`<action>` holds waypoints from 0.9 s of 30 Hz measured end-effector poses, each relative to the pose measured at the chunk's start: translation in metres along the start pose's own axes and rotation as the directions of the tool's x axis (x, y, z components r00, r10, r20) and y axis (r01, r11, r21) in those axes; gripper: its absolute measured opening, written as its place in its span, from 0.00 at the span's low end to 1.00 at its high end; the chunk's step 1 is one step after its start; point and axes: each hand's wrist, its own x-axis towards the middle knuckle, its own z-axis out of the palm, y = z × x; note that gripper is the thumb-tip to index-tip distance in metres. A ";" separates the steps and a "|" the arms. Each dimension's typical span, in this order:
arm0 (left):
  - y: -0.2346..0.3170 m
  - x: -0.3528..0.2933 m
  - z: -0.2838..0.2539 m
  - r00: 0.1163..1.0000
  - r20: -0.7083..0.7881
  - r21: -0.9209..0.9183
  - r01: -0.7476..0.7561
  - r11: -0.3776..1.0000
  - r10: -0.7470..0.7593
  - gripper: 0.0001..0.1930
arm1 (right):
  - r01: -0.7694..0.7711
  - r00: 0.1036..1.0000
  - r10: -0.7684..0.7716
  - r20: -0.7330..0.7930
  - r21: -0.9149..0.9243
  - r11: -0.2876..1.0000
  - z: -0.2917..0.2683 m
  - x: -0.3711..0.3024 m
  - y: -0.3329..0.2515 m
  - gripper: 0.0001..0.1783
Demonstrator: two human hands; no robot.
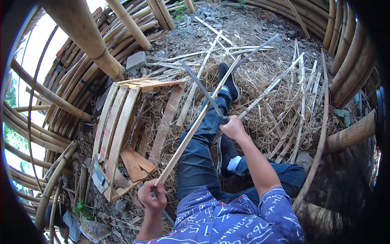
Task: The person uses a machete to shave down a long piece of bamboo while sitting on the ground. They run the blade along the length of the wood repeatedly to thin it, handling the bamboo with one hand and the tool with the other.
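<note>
My left hand [153,196] is closed round the near end of a long, pale bamboo strip [183,147], which slants up over my outstretched leg toward my shoe. A small dark tip shows at this fist; I cannot tell what it belongs to. My right hand [233,128] grips the dark handle of a long, narrow grey knife [202,88]. Its blade points up and to the left, crossing the strip near the middle; whether they touch is unclear. Beyond my foot, another straight grey bar [260,49] slants up to the right, its lower end hidden around the strip.
A slatted wooden crate [109,126] stands left of my leg, with loose wood pieces [136,162] by it. Pale strips [280,79] and dry shavings [260,91] cover the ground. Bamboo poles [87,34] rise at left; more poles [351,61] curve along the right. A grey block [136,61] lies behind the crate.
</note>
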 end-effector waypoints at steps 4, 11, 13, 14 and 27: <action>0.001 -0.004 -0.012 0.995 -0.095 -0.046 -0.034 0.998 0.030 0.04 | 0.068 0.995 -0.059 0.084 -0.110 0.992 -0.006 -0.030 -0.034 0.13; 0.014 0.001 -0.014 0.992 -0.101 -0.033 -0.080 0.996 0.076 0.05 | 0.018 0.995 -0.015 -0.099 0.031 0.999 -0.004 0.007 0.005 0.11; 0.008 0.001 -0.017 0.988 -0.149 -0.058 -0.040 0.998 0.031 0.05 | 0.088 0.995 -0.082 -0.058 0.102 0.991 0.007 -0.005 -0.009 0.10; 0.007 0.000 -0.019 0.983 -0.183 -0.091 0.001 0.996 -0.017 0.06 | 0.115 0.993 -0.114 -0.039 0.032 0.993 0.011 -0.013 -0.015 0.10; 0.007 0.004 -0.029 0.979 -0.149 -0.106 0.124 0.987 -0.139 0.09 | -0.007 0.999 0.007 0.049 0.013 1.000 0.004 -0.002 -0.021 0.13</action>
